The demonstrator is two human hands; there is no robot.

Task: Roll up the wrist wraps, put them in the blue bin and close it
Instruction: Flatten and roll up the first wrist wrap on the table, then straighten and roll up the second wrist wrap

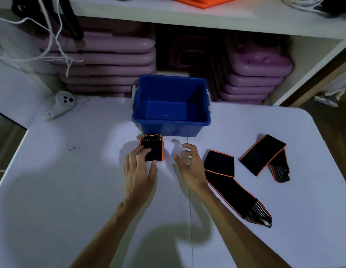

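A rolled black wrist wrap with orange trim (153, 147) lies on the white table just in front of the blue bin (171, 121), which stands open with no lid on it. My left hand (138, 169) rests on the roll, fingers on its near left part and thumb at its near edge. My right hand (188, 163) hovers beside it, fingers spread and holding nothing. A long unrolled wrap (232, 187) lies to the right of my right hand. A folded wrap (264, 155) lies farther right.
A white controller (59, 106) sits at the table's far left. Behind the table, stacked purple step platforms (108, 60) fill a white shelf unit. White cords (52, 41) hang at the left. The table's right edge curves near the folded wrap.
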